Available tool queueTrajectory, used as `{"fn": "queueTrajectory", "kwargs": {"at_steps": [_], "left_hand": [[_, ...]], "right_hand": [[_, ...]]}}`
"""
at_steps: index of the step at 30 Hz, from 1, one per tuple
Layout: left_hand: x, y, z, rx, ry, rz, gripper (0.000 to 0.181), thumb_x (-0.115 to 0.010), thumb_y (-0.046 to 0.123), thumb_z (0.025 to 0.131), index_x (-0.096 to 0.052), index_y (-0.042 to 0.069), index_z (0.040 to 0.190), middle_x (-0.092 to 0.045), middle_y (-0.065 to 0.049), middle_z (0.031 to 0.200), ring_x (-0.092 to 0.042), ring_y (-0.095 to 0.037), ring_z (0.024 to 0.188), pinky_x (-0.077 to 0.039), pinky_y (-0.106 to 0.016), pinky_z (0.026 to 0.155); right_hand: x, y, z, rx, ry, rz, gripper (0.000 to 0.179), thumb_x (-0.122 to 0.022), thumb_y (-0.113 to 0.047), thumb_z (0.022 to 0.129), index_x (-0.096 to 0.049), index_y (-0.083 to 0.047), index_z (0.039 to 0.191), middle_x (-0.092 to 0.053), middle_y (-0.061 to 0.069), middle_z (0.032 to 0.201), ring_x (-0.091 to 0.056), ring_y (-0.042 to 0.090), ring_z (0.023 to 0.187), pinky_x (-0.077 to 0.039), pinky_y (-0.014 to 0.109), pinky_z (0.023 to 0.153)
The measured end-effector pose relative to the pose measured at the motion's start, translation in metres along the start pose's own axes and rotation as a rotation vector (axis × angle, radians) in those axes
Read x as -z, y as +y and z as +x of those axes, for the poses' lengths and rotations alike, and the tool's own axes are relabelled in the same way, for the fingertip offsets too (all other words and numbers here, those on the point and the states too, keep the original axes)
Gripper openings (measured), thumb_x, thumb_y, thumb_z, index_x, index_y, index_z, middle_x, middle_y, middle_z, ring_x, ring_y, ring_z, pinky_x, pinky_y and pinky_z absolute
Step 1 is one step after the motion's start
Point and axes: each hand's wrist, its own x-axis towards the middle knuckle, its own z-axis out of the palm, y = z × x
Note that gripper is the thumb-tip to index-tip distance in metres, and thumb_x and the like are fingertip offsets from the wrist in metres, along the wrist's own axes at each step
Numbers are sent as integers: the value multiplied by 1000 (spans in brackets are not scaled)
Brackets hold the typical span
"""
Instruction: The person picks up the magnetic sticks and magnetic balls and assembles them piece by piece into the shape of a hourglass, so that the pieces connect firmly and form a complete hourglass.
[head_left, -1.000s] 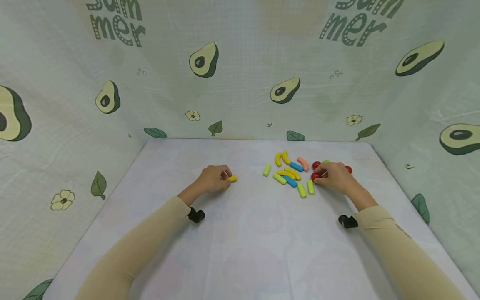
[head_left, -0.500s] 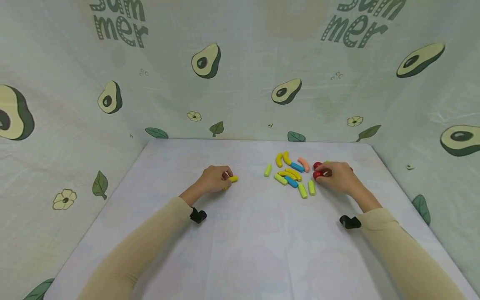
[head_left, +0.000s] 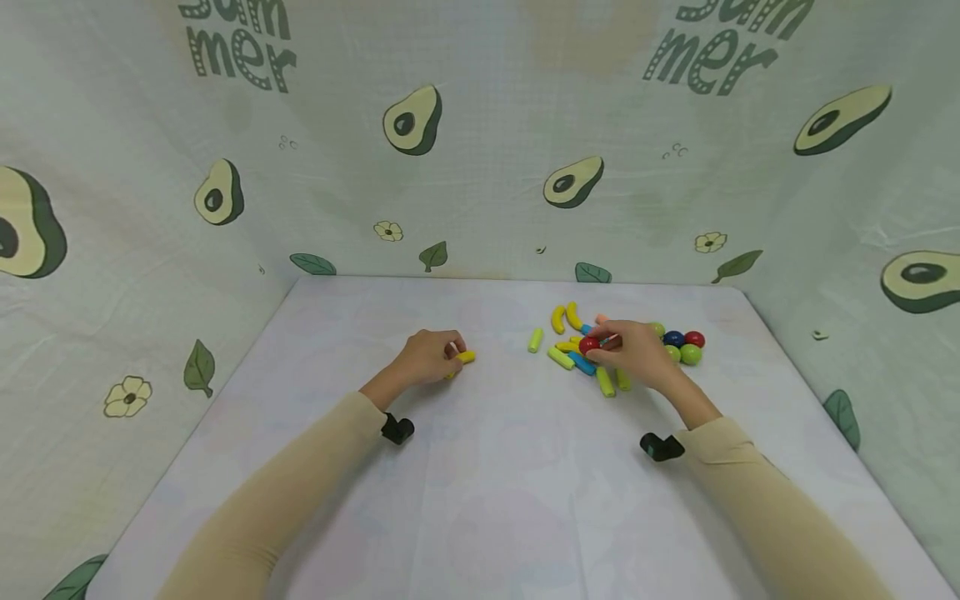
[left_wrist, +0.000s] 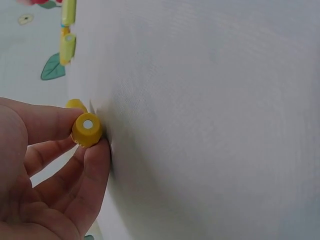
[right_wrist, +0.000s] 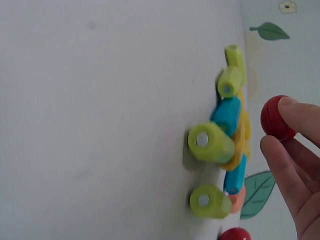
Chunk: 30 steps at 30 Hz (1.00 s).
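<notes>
Red ball [head_left: 588, 345], clamped between thumb and fingers of the right hand [head_left: 636, 353], has shifted toward nine o'clock, over the coloured rods [head_left: 581, 363]; its transfer seems under way; the left hand [head_left: 423, 358], farther toward nine, pinches a yellow piece [left_wrist: 87, 137].

Rods [head_left: 560, 358]: on the surface [head_left: 495, 483], between left hand [head_left: 423, 357] and balls [head_left: 692, 355]
Far curved pieces [head_left: 558, 320]: behind the rods
Held ball [head_left: 588, 346]: in right hand [head_left: 637, 352], above the rods
Cloth [head_left: 480, 183]: behind the surface
</notes>
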Motion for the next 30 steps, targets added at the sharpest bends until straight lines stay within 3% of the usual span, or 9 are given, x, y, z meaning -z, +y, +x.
{"fn": "queueTrajectory", "kwargs": {"at_steps": [15, 23, 30], "left_hand": [[0, -2, 2, -4, -7, -11, 22, -74, 24, 98, -70, 18, 119, -71, -1, 105, -64, -16, 80, -52, -28, 68], [0, -3, 2, -1, -4, -1, 22, -74, 24, 98, -70, 18, 118, -70, 0, 102, -63, -16, 80, -50, -28, 68], [0, -3, 2, 0, 1, -1, 22, -74, 24, 98, -70, 18, 119, -71, -2, 103, -63, -16, 80, -51, -27, 67]], "right_hand": [[-61, -42, 25, 22, -50, 209, 34, -84, -22, 94, -76, -11, 125, -77, 10, 116, -74, 23, 96, -62, 36, 84], [-90, -61, 39, -5, -109, 237, 33, -80, -23, 98, -74, -12, 129, -75, 8, 120, -68, 22, 96, -57, 29, 79], [-106, -75, 49, -40, -126, 273, 33, -77, -23, 101, -72, -14, 132, -73, 7, 126, -69, 23, 102, -60, 28, 78]]}}
